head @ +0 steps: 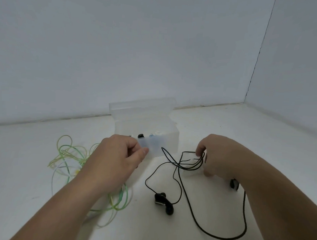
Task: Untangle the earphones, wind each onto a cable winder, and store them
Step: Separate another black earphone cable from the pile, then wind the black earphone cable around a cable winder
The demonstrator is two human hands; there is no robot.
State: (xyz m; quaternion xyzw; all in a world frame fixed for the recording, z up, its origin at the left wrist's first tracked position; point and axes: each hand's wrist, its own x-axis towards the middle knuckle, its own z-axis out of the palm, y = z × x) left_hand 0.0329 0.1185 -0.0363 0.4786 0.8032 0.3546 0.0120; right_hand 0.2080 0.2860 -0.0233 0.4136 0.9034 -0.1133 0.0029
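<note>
My right hand grips a pale cable winder with a few loops of the black earphone cable lying across it. The rest of the black cable trails over the table toward me, and one loose end sticks up by the box. Its two black earbuds lie in the middle of the table. My left hand hovers in front of the clear storage box, fingers curled with the thumb against them; nothing shows between them. A tangled green earphone cable lies at the left, partly under my left forearm.
The box stands open with its lid raised toward the wall, and small black, blue and white items sit inside. A small black part lies under my right wrist. White walls close off the back and the right.
</note>
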